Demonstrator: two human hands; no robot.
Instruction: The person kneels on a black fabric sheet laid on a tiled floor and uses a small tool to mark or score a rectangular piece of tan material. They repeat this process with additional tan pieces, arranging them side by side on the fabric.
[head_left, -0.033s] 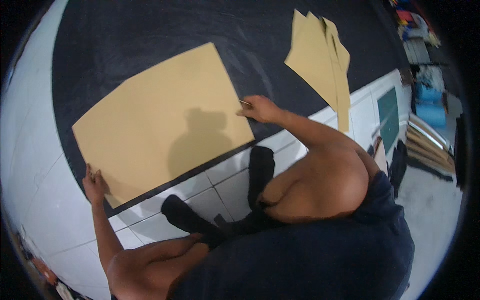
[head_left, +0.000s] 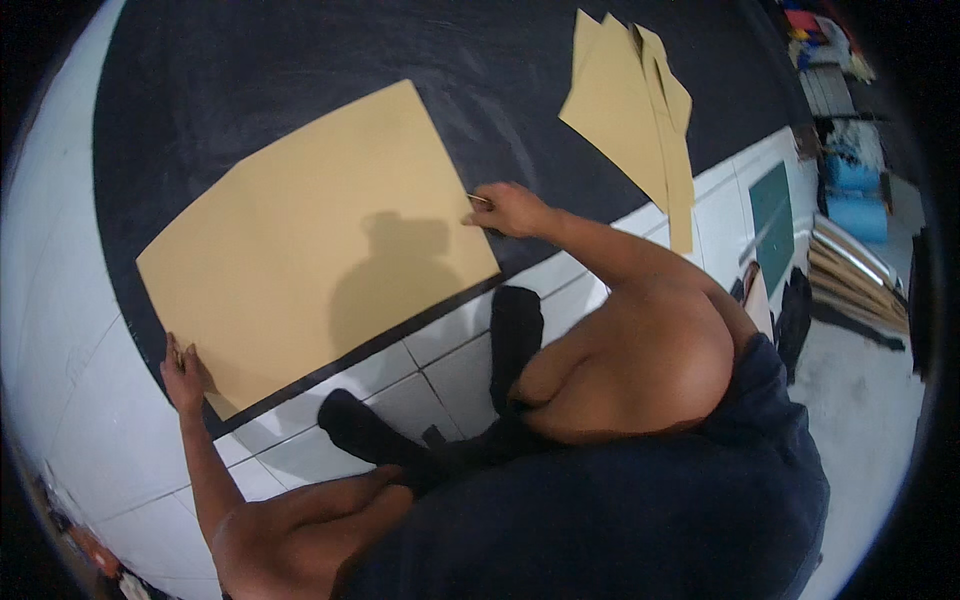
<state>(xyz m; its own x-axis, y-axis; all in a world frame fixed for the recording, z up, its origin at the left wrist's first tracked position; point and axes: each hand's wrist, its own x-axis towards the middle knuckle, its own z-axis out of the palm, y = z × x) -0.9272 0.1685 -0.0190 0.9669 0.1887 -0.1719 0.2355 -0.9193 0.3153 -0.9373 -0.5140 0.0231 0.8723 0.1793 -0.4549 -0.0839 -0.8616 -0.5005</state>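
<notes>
A large tan card sheet (head_left: pixel 300 230) lies flat on a black cloth (head_left: pixel 300 60), its top edge slightly bent and its sides straight. At its right edge my right hand (head_left: pixel 512 210) is closed around a thin, light, pen-like stick (head_left: pixel 479 198), whose tip meets the edge. My left hand (head_left: pixel 182 375) rests at the lower left edge with fingers curled; a small thing seems to sit between thumb and fingers, too small to name. A shadow falls across the sheet's lower middle.
Several cut tan card pieces (head_left: pixel 630 110) overlap at the upper right, one strip reaching onto the white tiled floor (head_left: pixel 420 370). My feet in dark socks (head_left: pixel 515 335) are close to the cloth's near edge. A green mat (head_left: pixel 772 215), blue rolls (head_left: pixel 857 220) and stacked brown boards (head_left: pixel 850 270) lie further right.
The whole view has shifted a little, so everything sits slightly further left and up. Both hands keep their places along the sheet's edges.
</notes>
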